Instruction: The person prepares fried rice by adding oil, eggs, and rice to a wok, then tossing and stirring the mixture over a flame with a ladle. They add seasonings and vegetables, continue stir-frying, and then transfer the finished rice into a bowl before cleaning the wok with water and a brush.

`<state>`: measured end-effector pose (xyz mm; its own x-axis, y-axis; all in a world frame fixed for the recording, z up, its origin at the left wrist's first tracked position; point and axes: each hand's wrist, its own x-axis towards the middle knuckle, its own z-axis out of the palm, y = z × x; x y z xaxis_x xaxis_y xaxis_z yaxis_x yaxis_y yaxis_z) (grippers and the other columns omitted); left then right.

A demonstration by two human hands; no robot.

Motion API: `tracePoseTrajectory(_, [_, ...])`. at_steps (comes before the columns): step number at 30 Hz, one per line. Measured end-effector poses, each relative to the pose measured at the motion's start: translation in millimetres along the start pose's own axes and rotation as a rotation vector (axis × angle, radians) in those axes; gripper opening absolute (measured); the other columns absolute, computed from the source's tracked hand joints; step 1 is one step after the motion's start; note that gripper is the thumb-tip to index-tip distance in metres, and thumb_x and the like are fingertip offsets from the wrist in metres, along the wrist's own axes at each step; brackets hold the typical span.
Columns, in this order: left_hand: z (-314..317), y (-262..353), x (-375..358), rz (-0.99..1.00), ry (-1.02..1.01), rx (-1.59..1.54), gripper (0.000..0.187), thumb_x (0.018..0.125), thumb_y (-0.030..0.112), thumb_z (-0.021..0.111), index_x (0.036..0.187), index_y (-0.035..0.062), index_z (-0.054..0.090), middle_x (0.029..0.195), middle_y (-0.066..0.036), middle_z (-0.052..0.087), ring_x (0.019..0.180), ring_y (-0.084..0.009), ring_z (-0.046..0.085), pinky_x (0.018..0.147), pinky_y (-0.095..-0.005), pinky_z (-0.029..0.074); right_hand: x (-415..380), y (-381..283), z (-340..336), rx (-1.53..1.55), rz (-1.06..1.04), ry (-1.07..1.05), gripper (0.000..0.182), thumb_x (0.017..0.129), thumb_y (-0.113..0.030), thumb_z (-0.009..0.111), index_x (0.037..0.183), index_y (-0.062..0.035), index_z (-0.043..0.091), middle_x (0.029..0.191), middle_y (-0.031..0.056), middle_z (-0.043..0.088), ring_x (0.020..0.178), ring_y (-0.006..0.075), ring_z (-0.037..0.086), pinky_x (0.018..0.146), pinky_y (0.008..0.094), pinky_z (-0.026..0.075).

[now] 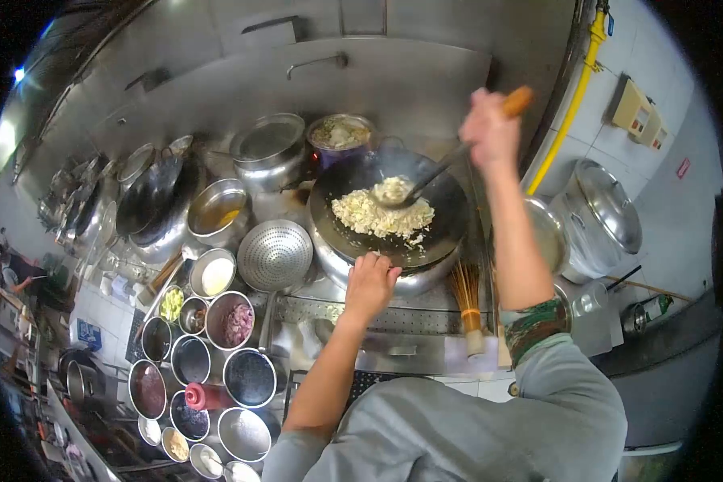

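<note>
A dark wok (pixel 442 221) sits on the stove with pale chopped food (pixel 369 215) in it. My right hand (pixel 490 128) is wrapped round the handle of a ladle (pixel 446 165) above the wok's right side. The ladle's bowl, heaped with the same pale food, is down inside the wok, and its wooden handle end sticks out past my fist. At the wok's near rim is my left hand (pixel 372 283), its fingertips at the edge; whether they grip the rim or a cloth is hard to make out.
Left of the wok are a perforated strainer (pixel 275 255), a pot with yellow liquid (pixel 218 210) and several metal containers of ingredients, one with red meat (pixel 238 324). A bamboo brush (pixel 467 301) stands to the right. Behind are a lidded pot (pixel 269 143) and a tap (pixel 317 61).
</note>
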<state>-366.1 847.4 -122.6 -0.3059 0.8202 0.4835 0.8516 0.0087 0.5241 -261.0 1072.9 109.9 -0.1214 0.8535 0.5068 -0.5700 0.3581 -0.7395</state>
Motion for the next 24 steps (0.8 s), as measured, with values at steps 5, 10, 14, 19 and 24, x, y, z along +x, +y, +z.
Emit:
tracePoseTrajectory(5, [-22, 20, 1, 0.053, 0.054, 0.009, 0.029, 0.085, 0.021, 0.072, 0.110, 0.0071, 0.065, 0.105, -0.013, 0.061, 0.098, -0.0358, 0.056, 0.082, -0.0458, 0.044, 27, 38, -3, 0.085, 0.214, -0.203, 0.035, 0.091, -0.019, 0.068, 0.069, -0.0161, 0.040, 0.051, -0.0055, 0.032, 0.038, 0.0088, 0.029, 0.039, 0.0279, 0.025])
tracePoseTrajectory(10, [-44, 43, 10, 0.014, -0.054, 0.062, 0.030, 0.086, 0.023, 0.072, 0.109, 0.0057, 0.064, 0.101, -0.014, 0.062, 0.095, -0.0367, 0.056, 0.080, -0.0451, 0.044, 33, 80, -4, 0.241, 0.252, -0.008, 0.029, 0.087, -0.017, 0.072, 0.078, -0.0137, 0.045, 0.053, -0.0042, 0.037, 0.038, 0.0093, 0.034, 0.037, 0.0285, 0.030])
tracePoseTrajectory(14, [-16, 24, 0, 0.012, -0.107, 0.031, 0.019, 0.086, 0.019, 0.071, 0.093, 0.0021, 0.065, 0.085, -0.018, 0.059, 0.085, -0.0388, 0.055, 0.078, -0.0455, 0.044, 81, 71, 8, 0.130, 0.452, -0.269, 0.022, 0.091, -0.019, 0.066, 0.080, -0.0115, 0.049, 0.053, -0.0030, 0.037, 0.041, 0.0106, 0.036, 0.039, 0.0299, 0.034])
tracePoseTrajectory(19, [-59, 95, -2, -0.004, 0.038, -0.021, 0.017, 0.084, 0.014, 0.072, 0.085, 0.0027, 0.059, 0.086, -0.017, 0.056, 0.082, -0.0382, 0.050, 0.072, -0.0467, 0.041, 51, 0, 23, -0.170, 0.271, -0.251, 0.028, 0.092, -0.019, 0.064, 0.071, -0.0110, 0.048, 0.054, -0.0031, 0.038, 0.042, 0.0112, 0.035, 0.040, 0.0292, 0.031])
tracePoseTrajectory(24, [-4, 32, -29, 0.014, 0.062, 0.060, 0.017, 0.083, 0.014, 0.072, 0.086, 0.0043, 0.058, 0.087, -0.016, 0.055, 0.083, -0.0376, 0.051, 0.071, -0.0472, 0.042, 8, 15, 48, -0.413, 0.138, -0.005, 0.021, 0.091, -0.018, 0.064, 0.075, -0.0125, 0.052, 0.052, -0.0032, 0.041, 0.035, 0.0130, 0.038, 0.036, 0.0308, 0.032])
